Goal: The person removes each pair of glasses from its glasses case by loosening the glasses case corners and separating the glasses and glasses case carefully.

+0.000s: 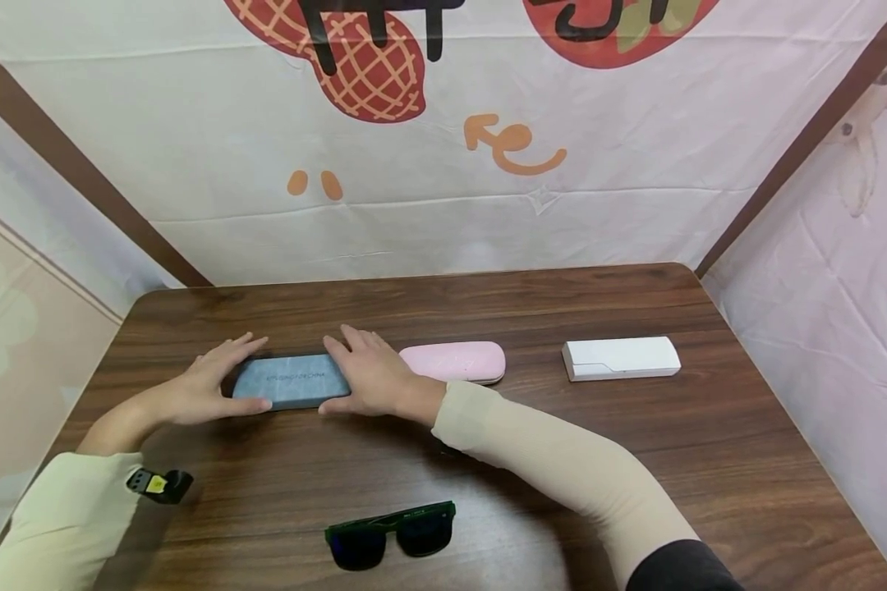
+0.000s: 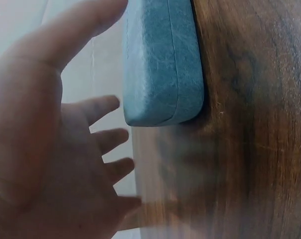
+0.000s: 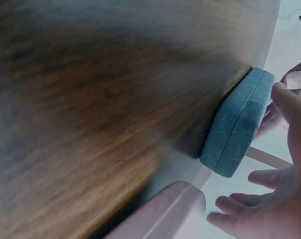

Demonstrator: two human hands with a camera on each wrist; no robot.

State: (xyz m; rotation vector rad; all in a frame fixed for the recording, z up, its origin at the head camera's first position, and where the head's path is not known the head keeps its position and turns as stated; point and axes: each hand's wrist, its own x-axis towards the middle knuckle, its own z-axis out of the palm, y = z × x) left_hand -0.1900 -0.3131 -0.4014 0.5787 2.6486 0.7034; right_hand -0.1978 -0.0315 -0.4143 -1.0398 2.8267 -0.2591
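A blue glasses case [image 1: 291, 382], its lid down, lies flat toward the left of the table with faint lettering on top. At its left end is my left hand [image 1: 201, 391], thumb along the near edge and fingers spread past the far side. In the left wrist view these fingers [image 2: 108, 142] are extended around the case's end. My right hand [image 1: 377, 379] is at the opposite end, its thumb right by the near corner. The right wrist view shows the right fingers [image 3: 235, 206] spread, clear of the case's [image 3: 237, 124] side.
Close behind the right wrist lies a pink glasses case [image 1: 458, 361]. A white case [image 1: 621, 359] sits farther right. Dark sunglasses [image 1: 358, 548] lie near the front of the wooden table [image 1: 710, 460]. A printed cloth [image 1: 429, 238] hangs along the back edge.
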